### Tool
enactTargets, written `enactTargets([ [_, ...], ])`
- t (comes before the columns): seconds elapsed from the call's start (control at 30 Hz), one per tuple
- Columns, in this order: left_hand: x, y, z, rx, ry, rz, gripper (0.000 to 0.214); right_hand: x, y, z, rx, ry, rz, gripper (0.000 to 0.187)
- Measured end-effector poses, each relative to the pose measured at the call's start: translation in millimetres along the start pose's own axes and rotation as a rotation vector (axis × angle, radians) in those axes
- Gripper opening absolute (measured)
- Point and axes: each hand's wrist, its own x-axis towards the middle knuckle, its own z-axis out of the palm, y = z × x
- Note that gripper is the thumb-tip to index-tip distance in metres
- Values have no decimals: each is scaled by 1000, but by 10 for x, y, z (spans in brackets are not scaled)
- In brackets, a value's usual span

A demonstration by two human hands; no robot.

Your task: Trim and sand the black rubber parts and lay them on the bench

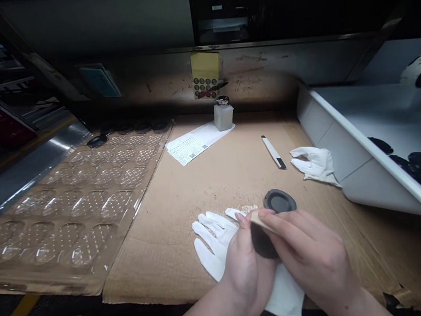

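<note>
My left hand point(246, 274) is closed around a dark, rounded rubber-like piece point(262, 242). My right hand point(312, 247) pinches a small beige strip or block point(263, 221), its edge against the upper part of the dark piece; its exact kind does not show. Just beyond my fingers, a similar dark grey piece with a raised ring point(279, 201) lies on the cardboard point(158, 232). A white glove point(213, 242) is spread flat under my hands, partly covered by them.
On the left sits a clear moulded tray point(77, 203) with several black pieces at its far end. A dispenser bottle point(224, 116) stands on printed paper point(187, 148). A white utility knife point(273, 152) and another glove point(315, 165) lie near a white bin point(360, 163) holding black pieces.
</note>
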Motion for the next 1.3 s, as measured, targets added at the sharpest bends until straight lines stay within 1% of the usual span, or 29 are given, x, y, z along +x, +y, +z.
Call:
enactTargets([
  [0.07,-3,-1,-3,12,41,1,48,-54,-29,-71,51,-67,-27,27],
  [0.13,-2,-10,-16,27,66,-2,50,-125,-15,-190,79,-178,-69,25],
  [0.2,3,-23,-31,41,76,-4,51,-187,58,-324,43,-278,-87,25],
  [0.23,5,-28,-37,49,77,-3,51,-207,107,-381,11,-294,-77,25],
  [0.3,7,-31,-44,65,73,5,50,-217,186,-440,-44,-229,-22,24],
  [0.33,5,-30,-45,68,66,7,49,-207,203,-433,-48,-180,9,24],
  [0.4,-4,-22,-44,74,51,3,48,-173,176,-349,-35,-92,53,27],
  [0.47,-15,-15,-40,71,41,-4,46,-145,88,-211,-21,-53,67,28],
  [0.57,-17,-14,-33,66,46,10,42,-169,-50,-68,3,-41,50,26],
  [0.63,-7,-20,-29,79,48,23,42,-224,-76,-80,34,-75,18,25],
  [0.7,4,-24,-27,96,48,23,42,-274,-30,-156,19,-140,-22,25],
  [0.77,8,-24,-26,106,41,11,42,-289,68,-244,-69,-188,-64,28],
  [0.8,6,-23,-25,110,34,7,41,-281,122,-278,-126,-192,-89,31],
  [0.87,-2,-21,-25,115,16,7,40,-242,211,-311,-224,-154,-144,39],
  [0.93,-13,-23,-25,119,12,19,41,-199,244,-305,-262,-113,-178,46],
  [1.03,-21,-27,-30,115,6,20,42,-173,182,-252,-170,-90,-146,48],
  [1.13,-16,-24,-35,98,-12,9,42,-167,67,-157,-86,-47,-77,39],
  [1.23,-10,-17,-32,75,0,6,42,-98,-21,-31,-137,21,-41,32],
  [1.3,-12,-20,-28,52,8,18,43,-14,-47,33,-153,39,-17,28],
])
